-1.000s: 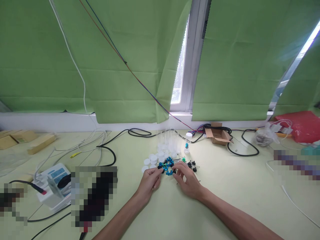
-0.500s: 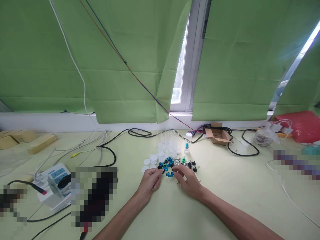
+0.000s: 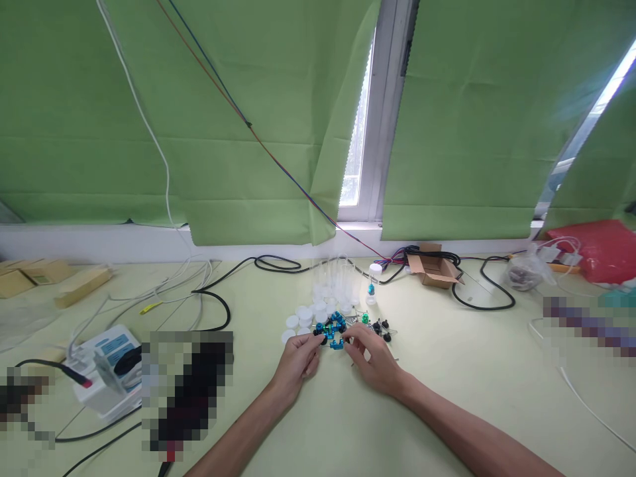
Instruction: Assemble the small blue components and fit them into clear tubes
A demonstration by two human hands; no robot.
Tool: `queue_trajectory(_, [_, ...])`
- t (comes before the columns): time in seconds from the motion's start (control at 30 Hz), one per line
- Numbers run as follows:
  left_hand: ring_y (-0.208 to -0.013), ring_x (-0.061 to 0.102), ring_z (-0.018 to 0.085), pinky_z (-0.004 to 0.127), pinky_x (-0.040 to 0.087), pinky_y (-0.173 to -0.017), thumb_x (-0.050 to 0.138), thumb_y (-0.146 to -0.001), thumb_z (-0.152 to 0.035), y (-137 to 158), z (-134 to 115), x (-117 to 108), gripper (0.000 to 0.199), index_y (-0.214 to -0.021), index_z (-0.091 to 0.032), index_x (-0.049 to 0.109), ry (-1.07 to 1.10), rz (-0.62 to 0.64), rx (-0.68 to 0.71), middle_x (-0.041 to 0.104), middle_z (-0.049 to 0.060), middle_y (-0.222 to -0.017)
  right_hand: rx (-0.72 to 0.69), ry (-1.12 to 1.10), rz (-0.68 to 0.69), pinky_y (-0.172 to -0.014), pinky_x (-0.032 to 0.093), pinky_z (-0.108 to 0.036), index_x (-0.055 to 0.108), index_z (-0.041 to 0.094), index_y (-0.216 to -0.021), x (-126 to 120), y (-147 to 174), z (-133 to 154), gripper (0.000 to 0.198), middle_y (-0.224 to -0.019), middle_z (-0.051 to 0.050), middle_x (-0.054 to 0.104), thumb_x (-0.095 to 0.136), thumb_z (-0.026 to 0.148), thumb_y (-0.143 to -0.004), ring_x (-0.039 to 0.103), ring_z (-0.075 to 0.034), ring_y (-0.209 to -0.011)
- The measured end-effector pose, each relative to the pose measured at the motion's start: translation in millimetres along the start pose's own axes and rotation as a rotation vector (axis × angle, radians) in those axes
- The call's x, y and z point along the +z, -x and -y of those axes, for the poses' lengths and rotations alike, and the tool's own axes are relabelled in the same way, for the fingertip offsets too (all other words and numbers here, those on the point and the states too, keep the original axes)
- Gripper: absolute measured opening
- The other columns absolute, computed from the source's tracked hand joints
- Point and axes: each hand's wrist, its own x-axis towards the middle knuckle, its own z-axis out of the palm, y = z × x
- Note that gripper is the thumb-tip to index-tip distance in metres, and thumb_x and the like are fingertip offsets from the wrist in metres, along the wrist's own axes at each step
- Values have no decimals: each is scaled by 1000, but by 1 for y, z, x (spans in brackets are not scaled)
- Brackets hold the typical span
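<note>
Near the middle of the table, my left hand (image 3: 298,361) is closed in a pinch. From its fingertips a thin metal pin appears to run to a small bright-blue part (image 3: 336,344). My right hand (image 3: 373,356) faces it from the right, thumb and fingers pinched at a small black piece (image 3: 346,340) beside the blue part. What exactly the fingers cover is too small to tell. Just behind lies a pile of blue pieces (image 3: 338,320). Black-headed pins (image 3: 385,324) and a green piece (image 3: 365,318) lie behind my right hand.
White round caps (image 3: 304,313) sit behind my left hand. Clear tubes (image 3: 342,281) stand farther back, beside a capped tube (image 3: 371,291) holding a blue piece. An open cardboard box (image 3: 434,270), black cables (image 3: 278,265) and a white power strip (image 3: 106,364) are on the table.
The small blue part has shifted very slightly left and up between my hands. My right fingertips have moved a little; my left hand stays in place.
</note>
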Motion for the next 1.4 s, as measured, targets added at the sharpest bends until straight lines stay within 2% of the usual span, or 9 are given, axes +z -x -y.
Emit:
queue_trajectory(0.1, [-37, 23, 5, 24, 11, -43, 72, -70, -43, 0, 0, 0, 48, -50, -19, 35, 2, -6, -1, 26, -10, -41, -10, -27, -3, -60, 50, -27, 55, 21, -107, 0, 0, 0, 16, -102, -9, 56, 45, 22, -96, 55, -15, -71])
queue_trajectory(0.23, [-36, 24, 5, 24, 13, -43, 72, -72, -41, 0, 1, 0, 48, -50, -19, 35, 6, 7, 4, 27, -10, -41, -12, -30, -6, -60, 49, -27, 55, 21, -109, 0, 0, -1, 17, -104, -9, 55, 45, 22, -96, 55, -14, -71])
queue_trajectory(0.73, [-36, 22, 5, 24, 13, -43, 71, -72, -40, 1, 0, -1, 48, -49, -20, 33, -39, 31, -6, 26, -10, -38, 37, 27, -12, -60, 47, -26, 58, 20, -104, 3, 2, -6, 20, -77, -3, 62, 40, 26, -99, 56, -15, -63])
queue_trajectory(0.97, [-35, 23, 4, 24, 13, -42, 72, -71, -40, 0, 0, -1, 49, -49, -20, 33, 6, 17, -1, 26, -10, -39, 10, 0, -7, -61, 48, -26, 57, 21, -101, 0, 1, 0, 15, -88, -5, 60, 44, 24, -96, 54, -14, -66])
queue_trajectory(1.13, [-35, 24, 4, 24, 13, -42, 72, -70, -39, 1, 0, 0, 48, -48, -20, 34, 25, 14, 6, 26, -10, -39, -9, -48, -1, -59, 50, -27, 55, 21, -107, 0, 1, 0, 16, -103, -9, 56, 45, 22, -95, 55, -14, -68])
queue_trajectory(1.4, [-35, 23, 5, 24, 13, -42, 71, -71, -41, -1, 3, -2, 48, -49, -20, 34, -13, 11, 2, 28, -10, -39, -15, -13, -15, -59, 48, -26, 56, 21, -106, 0, 0, 0, 16, -92, -6, 59, 43, 24, -97, 55, -14, -66])
